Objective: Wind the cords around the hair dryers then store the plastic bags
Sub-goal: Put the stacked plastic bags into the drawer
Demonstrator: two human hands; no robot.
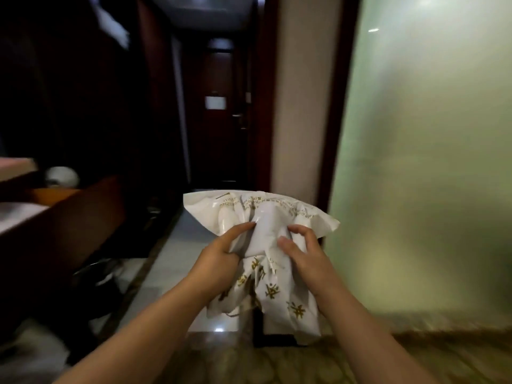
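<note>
- While both hands work at it in mid-air, one white plastic bag (260, 239) is held in front of the person, above the pale floor (177, 245); its contents cannot be made out.
- The bag is crumpled and gathered at the middle, printed with gold characters on its lower part and small gold text along its upper edge.
- The left hand (221, 252) grips the bunched plastic from the left, fingers curled into it.
- The right hand (300, 249) pinches the bag from the right, thumb and fingers bent onto it.
- One white rounded object (62, 176) sits on the dark desk (83, 206) at left, too blurred to identify.
- A frosted glass panel (429, 162) stands at right.
</note>
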